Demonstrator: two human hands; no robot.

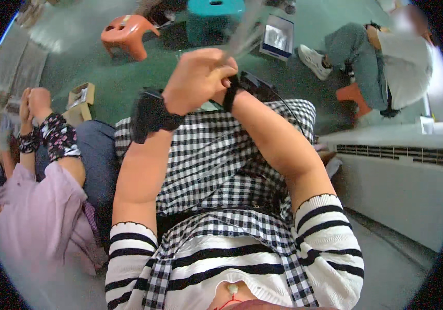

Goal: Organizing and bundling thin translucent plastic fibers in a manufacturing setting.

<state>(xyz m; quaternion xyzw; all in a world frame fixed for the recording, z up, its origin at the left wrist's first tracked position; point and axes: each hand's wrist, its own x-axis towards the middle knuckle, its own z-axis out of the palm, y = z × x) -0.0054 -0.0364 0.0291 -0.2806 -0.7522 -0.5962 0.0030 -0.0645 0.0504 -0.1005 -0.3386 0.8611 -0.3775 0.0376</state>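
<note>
My left hand [198, 80] is raised above my lap, its fingers curled closed. A thin grey, see-through streak [242, 39] rises from those fingers, smeared by motion; its kind does not show. Behind and below it, my right hand [221, 95] is mostly hidden by the left, so its fingers cannot be made out. The two hands overlap. A wide black band [154, 116] wraps my left wrist, and a narrower black band [231, 93] is on the right. Under my forearms lies a black-and-white checked apron [216, 165].
Ahead on the green floor stand an orange stool [128, 36], a teal stool [213, 23] and an open blue-and-white box [277, 36]. A small cardboard box [80, 103] is left. One person [50, 206] sits close left, another [402, 62] right. A white slatted unit [392, 175] stands at right.
</note>
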